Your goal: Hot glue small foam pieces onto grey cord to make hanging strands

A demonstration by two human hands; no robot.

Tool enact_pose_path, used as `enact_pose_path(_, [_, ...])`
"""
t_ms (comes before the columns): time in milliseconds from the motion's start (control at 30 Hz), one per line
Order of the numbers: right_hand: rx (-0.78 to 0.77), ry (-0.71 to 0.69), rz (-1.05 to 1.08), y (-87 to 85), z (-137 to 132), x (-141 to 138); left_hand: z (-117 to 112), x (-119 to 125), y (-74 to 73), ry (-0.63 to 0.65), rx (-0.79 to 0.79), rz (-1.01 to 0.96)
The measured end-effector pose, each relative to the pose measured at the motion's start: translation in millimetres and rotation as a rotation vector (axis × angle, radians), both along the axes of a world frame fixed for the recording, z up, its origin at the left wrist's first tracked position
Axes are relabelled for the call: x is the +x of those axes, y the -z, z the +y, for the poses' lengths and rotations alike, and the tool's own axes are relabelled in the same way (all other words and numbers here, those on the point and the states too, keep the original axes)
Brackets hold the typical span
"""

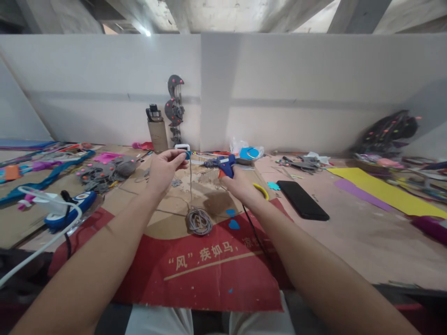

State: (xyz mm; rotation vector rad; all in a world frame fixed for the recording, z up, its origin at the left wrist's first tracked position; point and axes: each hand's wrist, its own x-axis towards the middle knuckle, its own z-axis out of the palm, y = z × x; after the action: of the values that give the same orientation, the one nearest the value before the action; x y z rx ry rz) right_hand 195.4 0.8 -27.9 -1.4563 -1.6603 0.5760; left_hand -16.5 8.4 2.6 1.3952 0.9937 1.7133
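Note:
My left hand [164, 168] is raised over the table with thumb and fingers pinched on a small blue piece [188, 155]. From there a thin grey cord [191, 184] hangs straight down to a loose coil [199, 221] of the same cord on the cardboard. My right hand [241, 185] is wrapped round a dark blue hot glue gun [227, 164], its nozzle pointing left toward the blue piece, a short gap apart. A black cable runs down beside my right wrist. Two blue cutouts [233, 224], one heart-shaped, lie on the red cardboard [209, 270].
A black phone [303, 200] lies right, near yellow sheet material [387, 190]. Left are a blue-and-white power strip [75, 209] and grey cutouts [108, 174]. A bottle [158, 131] stands at the back by the white partition [296, 88]. Yellow-handled scissors [261, 190] sit behind my right wrist.

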Motion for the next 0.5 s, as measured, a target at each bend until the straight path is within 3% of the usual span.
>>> enact_pose_path(133, [0.179, -0.179, 0.370, -13.2, -16.7, -13.4, 0.8, -1.4, -0.5, 0.036, -0.040, -0.074])
enact_pose_path(233, [0.201, -0.360, 0.539, -17.5, -28.0, -21.6, 1.2, -2.0, -0.3, 0.048, -0.035, -0.090])
enact_pose_path(333, [0.250, -0.446, 0.524, -17.5, -33.1, -23.9, 1.6, -2.2, 0.3, 0.028, -0.010, -0.097])
enact_pose_path(500, [0.309, -0.432, 0.392, -11.0, -30.3, -21.8, 0.6, -1.5, 0.3, 0.008, 0.035, -0.116])
